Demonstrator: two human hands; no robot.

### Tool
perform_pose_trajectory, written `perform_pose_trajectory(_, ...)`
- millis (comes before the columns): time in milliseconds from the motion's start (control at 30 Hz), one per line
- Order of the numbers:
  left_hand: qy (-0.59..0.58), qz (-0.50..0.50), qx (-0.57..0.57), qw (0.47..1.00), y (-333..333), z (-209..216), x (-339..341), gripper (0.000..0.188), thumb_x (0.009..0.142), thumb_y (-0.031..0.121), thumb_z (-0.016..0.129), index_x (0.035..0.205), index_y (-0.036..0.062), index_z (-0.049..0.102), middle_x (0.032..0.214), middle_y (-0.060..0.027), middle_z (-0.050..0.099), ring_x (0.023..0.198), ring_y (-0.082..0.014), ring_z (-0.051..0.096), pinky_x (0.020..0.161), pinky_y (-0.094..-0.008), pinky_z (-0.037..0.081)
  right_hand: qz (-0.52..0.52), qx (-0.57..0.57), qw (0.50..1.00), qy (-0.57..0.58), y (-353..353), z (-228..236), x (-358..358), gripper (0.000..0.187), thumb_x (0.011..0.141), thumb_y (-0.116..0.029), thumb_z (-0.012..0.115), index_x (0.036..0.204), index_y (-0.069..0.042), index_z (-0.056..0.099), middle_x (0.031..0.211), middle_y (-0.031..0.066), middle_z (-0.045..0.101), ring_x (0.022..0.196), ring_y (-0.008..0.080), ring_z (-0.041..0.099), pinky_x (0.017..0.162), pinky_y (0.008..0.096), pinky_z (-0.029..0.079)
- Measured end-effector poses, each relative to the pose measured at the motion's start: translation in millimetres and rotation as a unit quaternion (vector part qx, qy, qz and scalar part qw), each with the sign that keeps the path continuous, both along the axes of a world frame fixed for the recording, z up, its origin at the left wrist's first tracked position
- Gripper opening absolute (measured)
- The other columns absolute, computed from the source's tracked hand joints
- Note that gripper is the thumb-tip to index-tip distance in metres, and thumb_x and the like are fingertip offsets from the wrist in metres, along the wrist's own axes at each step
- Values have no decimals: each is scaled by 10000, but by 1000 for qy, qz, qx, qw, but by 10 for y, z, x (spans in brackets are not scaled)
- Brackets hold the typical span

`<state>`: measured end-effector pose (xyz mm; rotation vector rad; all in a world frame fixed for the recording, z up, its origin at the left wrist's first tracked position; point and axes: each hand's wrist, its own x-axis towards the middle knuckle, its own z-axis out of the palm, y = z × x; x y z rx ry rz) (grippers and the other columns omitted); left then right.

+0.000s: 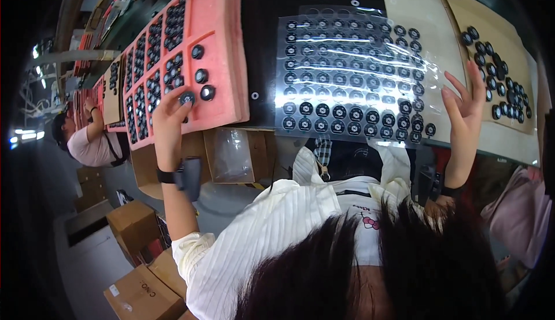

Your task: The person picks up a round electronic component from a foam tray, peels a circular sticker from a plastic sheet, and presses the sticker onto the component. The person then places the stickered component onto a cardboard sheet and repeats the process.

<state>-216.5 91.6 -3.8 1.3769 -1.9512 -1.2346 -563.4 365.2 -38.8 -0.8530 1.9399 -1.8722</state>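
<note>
My left hand pinches a small round black part between thumb and fingers. It hovers at the near edge of a pink foam tray, which has several compartments of similar parts. Three loose round parts lie in the tray's right-hand section, just past the fingertips. In the middle of the table a clear plastic sheet spreads out, with rows of round black parts showing under its glare. Beyond the sheet's right edge my right hand is raised, its fingers apart and holding nothing.
At far right, a brown cardboard sheet carries a loose heap of round black parts. An open cardboard box stands below the table edge at left. Closed boxes sit lower left. Another person works farther left.
</note>
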Motion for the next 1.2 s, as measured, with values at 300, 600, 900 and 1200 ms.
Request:
perform_pose_trajectory(300, -272, -94, -373, 882, 453, -272, -19, 415, 767, -65, 435, 1172, 24, 442, 1134, -203, 486, 1044, -299, 487, 856, -307, 387, 48, 120, 987, 96, 137, -106, -122, 262, 735, -38, 589, 988, 4, 538, 963, 81, 554, 835, 151, 550, 739, 248, 438)
perform_pose_trajectory(600, -201, -250, -440, 839, 860, -130, -1144, 429, 777, 70, 507, 1195, 47, 412, 1119, -182, 482, 1070, -323, 434, 883, -373, 345, 123, 208, 959, 150, 159, -444, -85, 101, 701, -37, 613, 783, 6, 572, 722, 74, 538, 687, 142, 559, 595, 255, 451)
perform_pose_trajectory(900, -307, -517, -299, 741, 1041, -422, -2906, 690, 654, 340, 653, 1254, 181, 353, 849, -133, 599, 759, -288, 589, 598, -359, 463, 169, 225, 915, 290, -160, -507, -131, 82, 644, -78, 628, 705, -46, 585, 656, 75, 553, 636, 212, 547, 587, 288, 438)
perform_pose_trajectory(1200, -380, -552, -373, 642, 1220, -365, -3436, 651, 598, 259, 693, 1165, 95, 417, 817, -145, 585, 763, -316, 567, 648, -370, 465, 384, 38, 918, 89, 192, 169, -197, 85, 673, -97, 627, 704, -43, 568, 657, 53, 543, 639, 182, 533, 597, 278, 413)
